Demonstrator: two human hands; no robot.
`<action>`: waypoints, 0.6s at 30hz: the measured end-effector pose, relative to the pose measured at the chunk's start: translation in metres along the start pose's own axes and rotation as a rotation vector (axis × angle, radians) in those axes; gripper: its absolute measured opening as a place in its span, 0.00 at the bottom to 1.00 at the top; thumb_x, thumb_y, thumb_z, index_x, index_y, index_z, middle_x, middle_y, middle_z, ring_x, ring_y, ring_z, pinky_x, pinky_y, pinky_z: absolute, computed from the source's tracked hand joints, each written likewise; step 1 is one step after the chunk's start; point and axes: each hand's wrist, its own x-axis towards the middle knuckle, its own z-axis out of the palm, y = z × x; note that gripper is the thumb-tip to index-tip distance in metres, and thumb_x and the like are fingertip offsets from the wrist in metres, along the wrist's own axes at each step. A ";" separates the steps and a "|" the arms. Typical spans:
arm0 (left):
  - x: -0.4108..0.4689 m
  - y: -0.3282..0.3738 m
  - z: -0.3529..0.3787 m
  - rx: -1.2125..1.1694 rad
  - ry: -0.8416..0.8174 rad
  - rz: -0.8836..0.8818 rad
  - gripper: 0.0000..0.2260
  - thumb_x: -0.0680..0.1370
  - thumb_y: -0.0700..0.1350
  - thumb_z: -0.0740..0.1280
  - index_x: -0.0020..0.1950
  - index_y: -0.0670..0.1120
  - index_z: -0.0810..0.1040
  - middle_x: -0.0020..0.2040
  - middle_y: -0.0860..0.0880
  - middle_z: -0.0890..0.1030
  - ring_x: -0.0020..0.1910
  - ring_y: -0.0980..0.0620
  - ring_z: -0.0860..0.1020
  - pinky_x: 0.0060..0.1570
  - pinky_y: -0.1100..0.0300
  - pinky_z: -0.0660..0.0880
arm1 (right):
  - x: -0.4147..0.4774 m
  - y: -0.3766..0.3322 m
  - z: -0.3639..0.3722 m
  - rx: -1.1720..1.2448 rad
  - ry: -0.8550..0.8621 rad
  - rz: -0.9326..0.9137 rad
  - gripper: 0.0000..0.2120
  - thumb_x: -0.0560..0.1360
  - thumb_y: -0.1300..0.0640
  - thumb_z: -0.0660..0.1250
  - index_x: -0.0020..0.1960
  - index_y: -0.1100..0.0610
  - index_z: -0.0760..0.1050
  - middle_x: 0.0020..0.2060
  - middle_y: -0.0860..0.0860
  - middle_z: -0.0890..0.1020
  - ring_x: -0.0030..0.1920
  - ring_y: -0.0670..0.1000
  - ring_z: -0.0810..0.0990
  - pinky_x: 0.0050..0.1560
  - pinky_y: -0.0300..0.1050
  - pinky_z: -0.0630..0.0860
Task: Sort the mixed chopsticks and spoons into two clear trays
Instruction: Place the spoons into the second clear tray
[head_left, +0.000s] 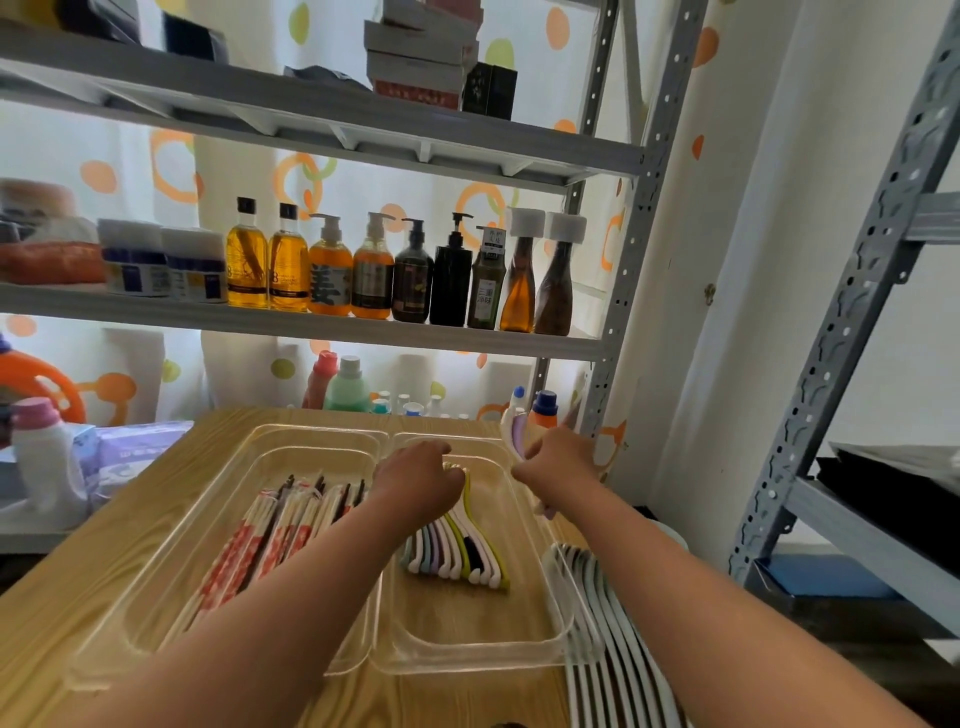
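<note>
Two clear trays sit side by side on a wooden table. The left tray (171, 525) holds several chopsticks (270, 535) with red-patterned ends. In the right tray (519, 639) lies a row of spoons (457, 551) with white, blue, green and black handles. My left hand (421, 473) rests with curled fingers on the far ends of these spoons. My right hand (558, 460) grips a pale purple spoon (519, 434) above the right tray's far right corner. Several white spoons (608, 623) lie on the table right of the trays.
A grey metal shelf with bottles (374, 270) stands behind the table. More bottles (343, 384) sit beyond the table's far edge. A white jug (41, 457) and purple packs (130, 447) are at the left. A second grey rack (831, 415) stands to the right.
</note>
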 end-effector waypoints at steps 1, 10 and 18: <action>-0.002 -0.002 0.000 -0.016 0.011 -0.010 0.20 0.79 0.49 0.61 0.71 0.47 0.68 0.69 0.46 0.72 0.66 0.46 0.71 0.63 0.51 0.70 | -0.006 -0.006 0.002 0.014 -0.029 0.004 0.03 0.75 0.62 0.65 0.45 0.62 0.74 0.35 0.54 0.76 0.27 0.49 0.76 0.24 0.35 0.71; -0.016 -0.020 0.008 -0.081 0.071 -0.011 0.19 0.79 0.47 0.61 0.70 0.48 0.71 0.66 0.46 0.75 0.64 0.47 0.73 0.62 0.54 0.70 | -0.025 -0.020 0.042 -0.325 -0.104 0.003 0.08 0.80 0.61 0.57 0.52 0.58 0.75 0.50 0.54 0.79 0.51 0.53 0.78 0.45 0.40 0.70; -0.014 -0.028 0.005 -0.223 0.079 -0.036 0.18 0.80 0.46 0.60 0.70 0.48 0.71 0.67 0.46 0.74 0.65 0.47 0.72 0.61 0.56 0.69 | -0.022 -0.016 0.058 -0.351 -0.134 0.075 0.13 0.80 0.62 0.57 0.63 0.60 0.70 0.58 0.56 0.76 0.57 0.53 0.76 0.51 0.40 0.71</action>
